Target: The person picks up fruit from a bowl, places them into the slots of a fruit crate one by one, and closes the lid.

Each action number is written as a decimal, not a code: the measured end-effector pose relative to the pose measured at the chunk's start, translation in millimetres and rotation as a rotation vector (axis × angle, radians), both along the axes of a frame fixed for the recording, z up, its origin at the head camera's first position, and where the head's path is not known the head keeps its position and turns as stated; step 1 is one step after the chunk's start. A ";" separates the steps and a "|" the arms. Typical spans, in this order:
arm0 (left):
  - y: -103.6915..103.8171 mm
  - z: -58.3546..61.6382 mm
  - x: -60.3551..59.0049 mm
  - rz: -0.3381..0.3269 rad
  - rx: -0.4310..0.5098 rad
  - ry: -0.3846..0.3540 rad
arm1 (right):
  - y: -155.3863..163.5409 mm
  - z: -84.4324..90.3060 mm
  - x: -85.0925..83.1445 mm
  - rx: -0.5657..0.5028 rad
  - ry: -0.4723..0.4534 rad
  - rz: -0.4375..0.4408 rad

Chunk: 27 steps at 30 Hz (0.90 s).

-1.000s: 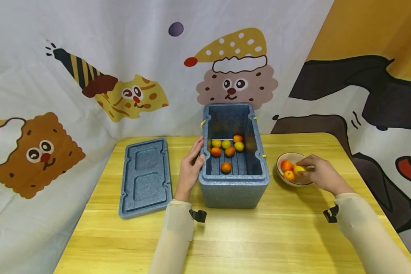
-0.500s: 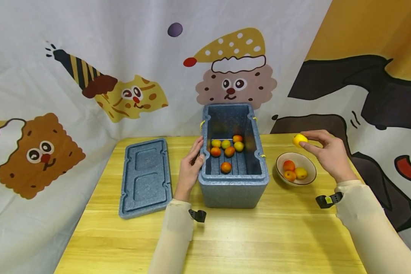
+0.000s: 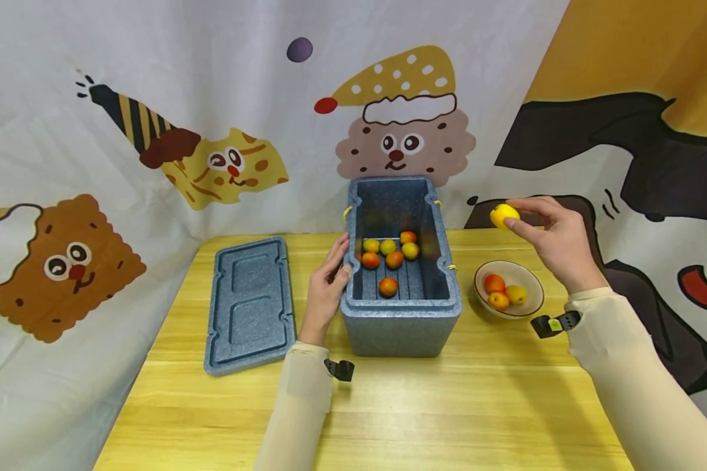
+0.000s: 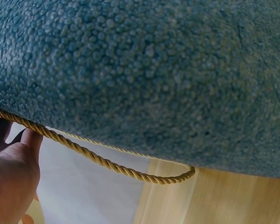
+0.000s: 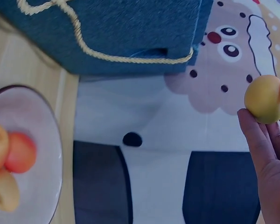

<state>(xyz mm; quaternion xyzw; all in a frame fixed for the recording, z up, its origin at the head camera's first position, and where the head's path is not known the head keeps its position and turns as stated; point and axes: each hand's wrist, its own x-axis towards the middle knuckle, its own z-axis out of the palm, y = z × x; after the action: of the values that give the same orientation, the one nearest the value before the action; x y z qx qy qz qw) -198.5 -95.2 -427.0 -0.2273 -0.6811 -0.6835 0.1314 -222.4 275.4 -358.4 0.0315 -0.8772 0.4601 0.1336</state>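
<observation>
My right hand (image 3: 556, 242) pinches a small round yellow fruit (image 3: 504, 216) between thumb and fingertips, held up in the air behind the bowl. In the right wrist view the same yellow fruit (image 5: 265, 99) sits at the fingertips. Below it stands a pale bowl (image 3: 536, 294) with a dark rim, holding a red, an orange and a yellow fruit. My left hand (image 3: 325, 288) rests against the left side of the grey-blue foam box (image 3: 397, 333), its fingers extended along the wall. Several orange-red and yellow fruits (image 3: 394, 260) lie on the bottom of the open box.
Left of the box a grey-blue foam lid (image 3: 253, 304) lies on the wooden table (image 3: 424, 412). Rope handles hang at the box's sides, one yellow rope (image 4: 102, 161) passing by the left fingers. A printed cloth (image 3: 224, 78) hangs behind the table.
The right hand has lifted the yellow fruit out of the bowl, then carried it higher and slightly left. The left hand stays at the box.
</observation>
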 end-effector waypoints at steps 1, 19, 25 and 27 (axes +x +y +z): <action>0.0 0.0 0.1 0.002 -0.001 0.003 | -2.2 1.5 -0.9 -0.006 0.002 0.004; -3.0 0.5 -0.2 -0.024 0.014 -0.065 | -38.1 26.3 -18.9 -0.079 0.033 0.099; -4.3 -4.3 -4.0 -0.023 0.009 -0.054 | -53.9 34.8 -28.0 -0.159 0.052 0.145; -4.0 -4.1 -4.4 -0.024 0.008 -0.047 | -58.7 37.7 -30.6 -0.162 0.062 0.157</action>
<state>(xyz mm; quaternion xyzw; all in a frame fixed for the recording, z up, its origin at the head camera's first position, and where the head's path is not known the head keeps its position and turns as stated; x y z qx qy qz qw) -202.9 -99.2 -431.1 -0.2190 -0.6783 -0.6930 0.1082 -252.9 216.7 -320.7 0.1034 -0.8274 0.5374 0.1263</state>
